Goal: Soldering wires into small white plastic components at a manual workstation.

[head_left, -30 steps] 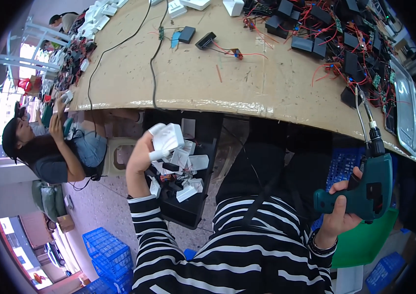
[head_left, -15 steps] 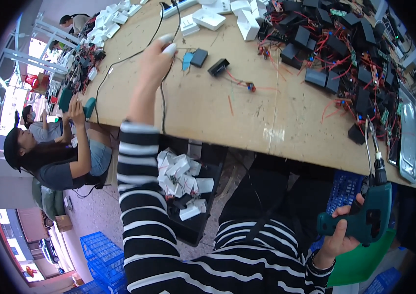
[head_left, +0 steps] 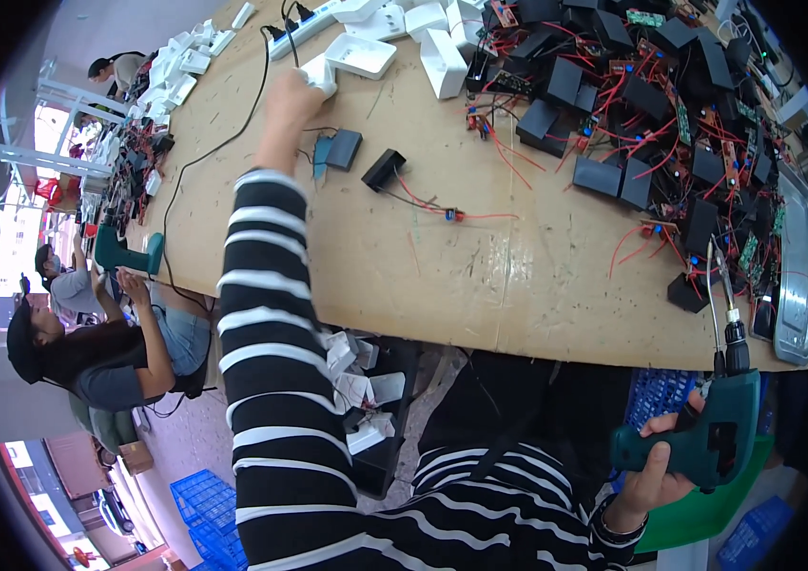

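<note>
My left hand [head_left: 292,109] reaches far over the table, its fingers closed round a small white plastic case [head_left: 320,76]. Beside that case lies a shallow white tray-shaped shell [head_left: 362,56]. Nearer me are a dark grey box [head_left: 343,150] with a blue piece against it and an open black casing [head_left: 385,169]. Thin wires run from the casing to a small circuit board [head_left: 453,215]. In my right hand [head_left: 659,476], at the table's front edge, is a green soldering gun [head_left: 729,428], its slim metal tip and guide tube pointing away from me.
Black casings with red wires and boards [head_left: 651,105] heap up at the right, beside a metal tray [head_left: 797,276]. A power strip [head_left: 304,29] and cable lie at the far left. Below the table sits a bin of white casings [head_left: 366,385]. A co-worker [head_left: 118,352] sits at left.
My left hand has moved farther across the table and closed on the small white case. The view has shifted a little. My right hand keeps hold of the soldering gun.
</note>
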Motion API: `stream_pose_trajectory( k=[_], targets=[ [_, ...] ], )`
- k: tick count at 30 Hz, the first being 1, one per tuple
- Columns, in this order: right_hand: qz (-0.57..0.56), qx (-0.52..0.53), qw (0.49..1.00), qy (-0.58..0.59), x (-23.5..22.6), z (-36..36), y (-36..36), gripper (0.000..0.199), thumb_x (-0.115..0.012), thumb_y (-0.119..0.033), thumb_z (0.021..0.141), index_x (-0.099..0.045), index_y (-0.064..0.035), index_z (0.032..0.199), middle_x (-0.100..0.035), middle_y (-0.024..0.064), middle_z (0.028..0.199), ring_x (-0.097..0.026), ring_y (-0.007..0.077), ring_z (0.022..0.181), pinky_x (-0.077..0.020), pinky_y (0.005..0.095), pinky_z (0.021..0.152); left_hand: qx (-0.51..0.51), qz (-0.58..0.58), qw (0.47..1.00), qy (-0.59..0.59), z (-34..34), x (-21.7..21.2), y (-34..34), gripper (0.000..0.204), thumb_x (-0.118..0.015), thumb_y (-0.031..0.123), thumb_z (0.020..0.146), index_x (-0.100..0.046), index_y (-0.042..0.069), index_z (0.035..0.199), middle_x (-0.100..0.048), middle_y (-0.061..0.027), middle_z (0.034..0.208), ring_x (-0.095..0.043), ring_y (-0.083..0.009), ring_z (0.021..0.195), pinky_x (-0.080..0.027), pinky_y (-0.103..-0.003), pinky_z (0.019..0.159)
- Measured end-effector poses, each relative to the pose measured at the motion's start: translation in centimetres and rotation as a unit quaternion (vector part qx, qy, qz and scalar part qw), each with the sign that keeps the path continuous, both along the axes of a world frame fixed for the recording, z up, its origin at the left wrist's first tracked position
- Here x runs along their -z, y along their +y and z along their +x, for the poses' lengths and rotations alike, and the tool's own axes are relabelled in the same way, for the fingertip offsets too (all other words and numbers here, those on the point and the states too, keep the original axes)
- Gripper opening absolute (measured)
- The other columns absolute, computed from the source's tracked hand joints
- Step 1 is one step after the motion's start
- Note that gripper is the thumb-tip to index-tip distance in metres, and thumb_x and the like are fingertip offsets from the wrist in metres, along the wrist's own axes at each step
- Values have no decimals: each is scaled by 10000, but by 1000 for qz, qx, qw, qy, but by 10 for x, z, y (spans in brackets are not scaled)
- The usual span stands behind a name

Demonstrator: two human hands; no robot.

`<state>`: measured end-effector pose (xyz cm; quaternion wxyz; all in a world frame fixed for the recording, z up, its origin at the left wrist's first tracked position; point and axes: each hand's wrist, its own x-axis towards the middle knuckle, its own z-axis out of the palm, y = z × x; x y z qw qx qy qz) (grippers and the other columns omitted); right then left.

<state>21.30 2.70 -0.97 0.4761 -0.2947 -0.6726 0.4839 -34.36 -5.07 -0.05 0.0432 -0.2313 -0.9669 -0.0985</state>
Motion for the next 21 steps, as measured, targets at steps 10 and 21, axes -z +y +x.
stream_pose_trajectory(
  k=[10,21],
  targets=[
    [19,-41,999,16,-2,9,-4,559,-519,-105,820,-246,68,1276,-388,272,1227,-507,161,754,-455,241,576,232,615,619,-430,159,-63,-67,550,-504,57,813,-272,25,1311,-488,-165,1163,-529,-292,1040,-445,-404,892],
    [-374,-352,765,390,-16,-46,-5,679,-566,-217,850,-158,-88,1377,-44,236,1423,-448,267,1135,-509,288,778,270,647,382,-602,365,16,14,878,-670,-62,525,-276,40,1303,-414,-216,1267,-438,-311,1170,-384,-399,966]
  ],
)
